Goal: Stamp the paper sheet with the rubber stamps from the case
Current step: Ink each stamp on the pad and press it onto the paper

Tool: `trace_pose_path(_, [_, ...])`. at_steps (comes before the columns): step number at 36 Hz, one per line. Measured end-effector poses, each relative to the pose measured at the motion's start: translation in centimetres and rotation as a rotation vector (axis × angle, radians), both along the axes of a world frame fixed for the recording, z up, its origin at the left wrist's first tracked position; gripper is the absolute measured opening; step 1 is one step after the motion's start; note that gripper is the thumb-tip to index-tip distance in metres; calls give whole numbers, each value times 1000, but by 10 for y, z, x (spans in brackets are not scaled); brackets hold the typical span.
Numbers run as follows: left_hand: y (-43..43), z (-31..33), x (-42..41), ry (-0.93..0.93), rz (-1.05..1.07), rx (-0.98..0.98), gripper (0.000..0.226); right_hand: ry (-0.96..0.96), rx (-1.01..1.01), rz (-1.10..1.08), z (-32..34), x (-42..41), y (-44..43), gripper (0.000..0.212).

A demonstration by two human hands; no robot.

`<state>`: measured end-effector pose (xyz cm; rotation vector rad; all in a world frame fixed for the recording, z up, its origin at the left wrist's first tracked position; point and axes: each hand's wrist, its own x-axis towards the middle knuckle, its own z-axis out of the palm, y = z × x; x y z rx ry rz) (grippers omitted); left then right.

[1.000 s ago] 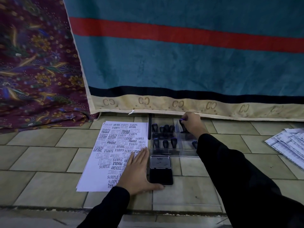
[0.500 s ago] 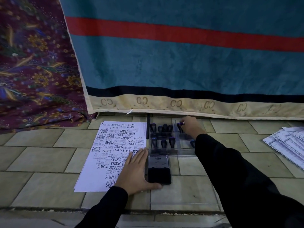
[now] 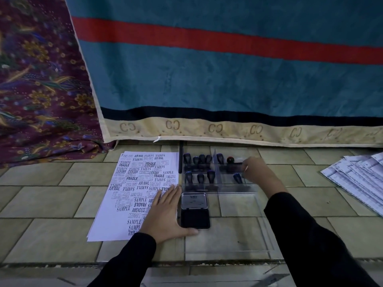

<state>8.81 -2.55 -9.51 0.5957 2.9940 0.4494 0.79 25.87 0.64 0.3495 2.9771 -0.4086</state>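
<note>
**Reaching Into the Case**

Our paper sheet [image 3: 132, 195] lay on the tiles [image 3: 51, 201] left of the case [image 3: 238, 206], pinned by our flat, straight-fingered left hand [image 3: 165, 212]. Our right hand [image 3: 257, 170] curled among the stamps [image 3: 202, 159]; we could not tell whether it held one. Fumbling could topple neighbouring stamps.

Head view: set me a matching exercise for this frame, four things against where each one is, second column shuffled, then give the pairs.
Things
1. left hand
2. right hand
3. ink pad
4. loose printed sheets

Places
A. far right on the tiled floor
B. lid open, just right of the paper sheet
C. flat on the paper sheet's near right corner
D. inside the clear stamp case, among the stamps

Pairs: 1-C, 2-D, 3-B, 4-A
</note>
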Motion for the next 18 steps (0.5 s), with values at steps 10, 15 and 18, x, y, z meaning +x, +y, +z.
trace_pose_path(10, [0,1,0,-3,-2,0,144,15,2,84,-11,10,-19,22])
trace_pose_path(15, [0,1,0,-5,1,6,141,93,-11,79,-7,11,-10,14])
trace_pose_path(18, [0,1,0,-3,0,3,141,174,-69,70,0,12,-5,16])
